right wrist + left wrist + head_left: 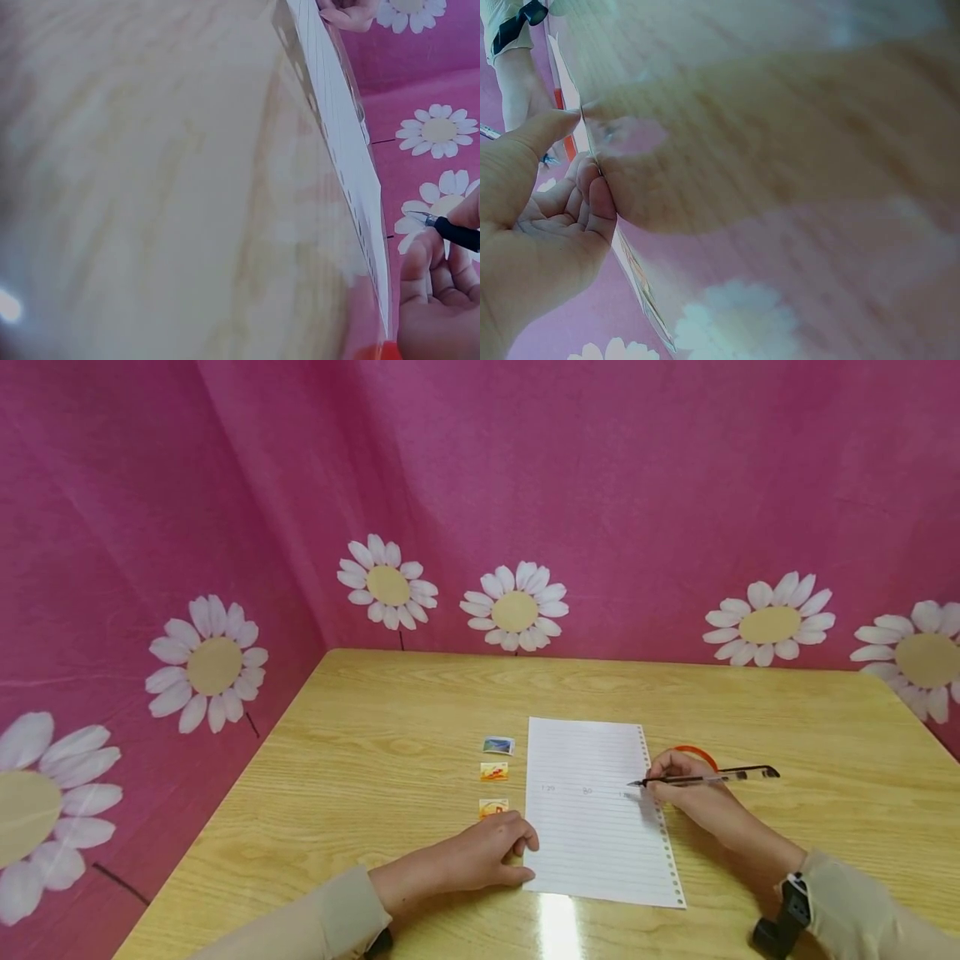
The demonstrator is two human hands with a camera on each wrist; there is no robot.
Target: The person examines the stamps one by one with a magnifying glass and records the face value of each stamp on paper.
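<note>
A sheet of lined paper (585, 852) with punched holes down its right edge lies on the table, bearing small handwritten figures in a row. My right hand (693, 789) pinches a gel pen (731, 774) with a clear barrel and black cap end, its tip close over the right part of the sheet. In the right wrist view the pen's tip (421, 217) points away from the fingers. At the sheet's left edge my left hand (487, 852) rests, thumb and fingertips on the margin. Three small stamps, including a blue one (498, 745), a yellow one (494, 772) and a partly covered one (492, 807), line up left of the paper.
An orange-red curved thing (699, 755) shows behind the right hand, partly hidden by it. The wooden table (360, 735) meets a pink curtain (600, 485) with daisies at its back and left edges.
</note>
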